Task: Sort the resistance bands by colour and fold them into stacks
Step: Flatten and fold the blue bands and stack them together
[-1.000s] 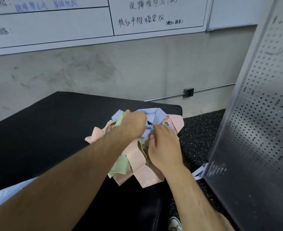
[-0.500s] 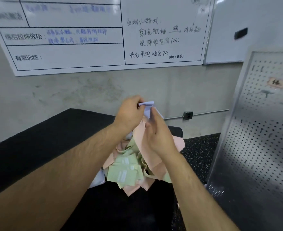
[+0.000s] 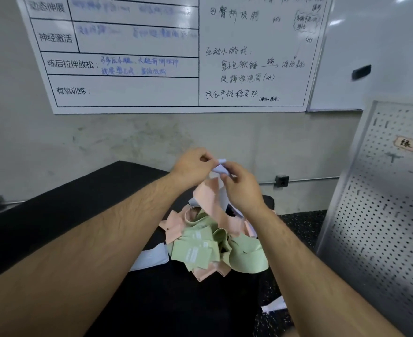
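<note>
A tangled pile of resistance bands lies on the black padded bench (image 3: 61, 224): green bands (image 3: 200, 249) in front, pink bands (image 3: 210, 200) behind and under them. One lavender band (image 3: 221, 167) is raised above the pile. My left hand (image 3: 192, 164) and my right hand (image 3: 240, 184) both pinch its top end, and its tail hangs down behind my right wrist. Another lavender band (image 3: 151, 257) lies flat under my left forearm, left of the pile.
A grey perforated metal panel (image 3: 380, 215) stands close on the right. A whiteboard with writing (image 3: 166, 57) hangs on the concrete wall behind the bench. A pale band end (image 3: 273, 306) sticks out by the bench's right edge, above the speckled floor (image 3: 300, 222).
Both hands went from digging in the pile to lifting a lavender band up out of it. The view has tilted upward, showing more of the whiteboard.
</note>
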